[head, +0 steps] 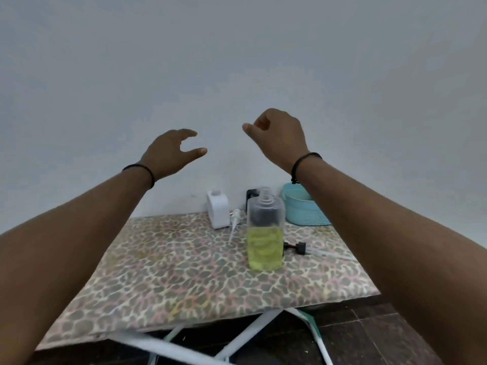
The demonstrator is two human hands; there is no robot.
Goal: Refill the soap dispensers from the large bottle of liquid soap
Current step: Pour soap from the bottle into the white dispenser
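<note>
Yellow-green liquid soap fills roughly the lower half of the clear dispenser (265, 230), which stands upright, uncapped, toward the far right part of the table (163, 275). Its black pump (297, 247) lies flat just beside it on the right. A white dispenser (218, 212) stands at the far edge, also uncapped, with its white pump (234, 222) lying next to it. A teal basket (303, 209) sits in the far right corner. No large refill bottle is visible.

Both hands are raised above the table, well apart from every item. The left hand (168, 154) is spread wide and empty; the right hand (276, 135) is loosely curled and holds nothing.

Judged next step: refit a pump. Recommended procedure:
- Steady the dispenser body with one hand.
- Feed the dip tube straight into the neck.
- Turn the collar until snug, keeping the bottle vertical to avoid spills
</note>
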